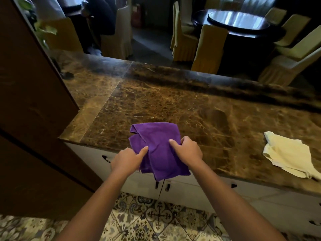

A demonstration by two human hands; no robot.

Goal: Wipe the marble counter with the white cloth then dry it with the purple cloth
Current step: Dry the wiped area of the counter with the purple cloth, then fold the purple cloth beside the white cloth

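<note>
Where the near edge of the marble counter [173, 105] meets the white cabinet fronts [199, 193], purple cloth [156, 146] bunched between both hands, far part lying on the stone, near corner hanging down past the edge over the cabinet doors. Left hand [126, 160] closed on the cloth's left side, thumb laid on top, fingers tucked beneath. Right hand [188, 151] clamped on the right side, thumb pressing the fabric, fingers curled under. Hands close but apart, cloth spanning the gap. White cloth [288, 153] crumpled flat on the counter, well apart to the right, touched by neither hand. Patterned floor tiles [156, 221] below the forearms. Beyond the counter, covered chairs [208, 47] around a dark round table [238, 21]. No readable writing or labels anywhere.
</note>
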